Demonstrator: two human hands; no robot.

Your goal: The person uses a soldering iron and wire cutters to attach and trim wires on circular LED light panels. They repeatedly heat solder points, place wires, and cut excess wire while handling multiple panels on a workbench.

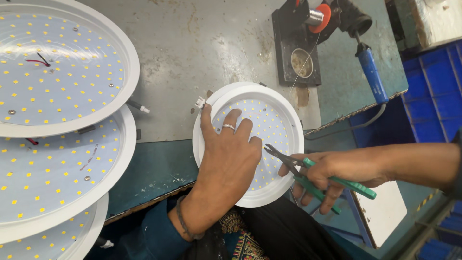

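1. Dark patterned clothing point(240, 236) — lower centre of the frame, nearest the lens, beneath both forearms.
2. Left hand point(226, 159) — centre; spread flat, palm down on the round LED downlight point(276, 113), forefinger stretched to the rim by a small white clip point(200, 102). Pressing rather than clasping; a ring on one finger.
3. Right hand point(327, 173) — right of centre; fingers wrapped round the green handles of the pliers point(308, 175), whose dark tips lie over the lamp's lower right edge (whether they pinch anything cannot be told).
4. Round LED downlight — centre, overhanging the bench point(202, 43) edge. Judged light and stiff, with a smooth, slippery white rim; the chip-studded board looks fragile, so best held by the rim.
5. Three larger LED panels point(57, 67) — stacked, overlapping, down the left side.
6. Solder spool stand point(303, 38) and blue-handled iron point(371, 72) — upper right.
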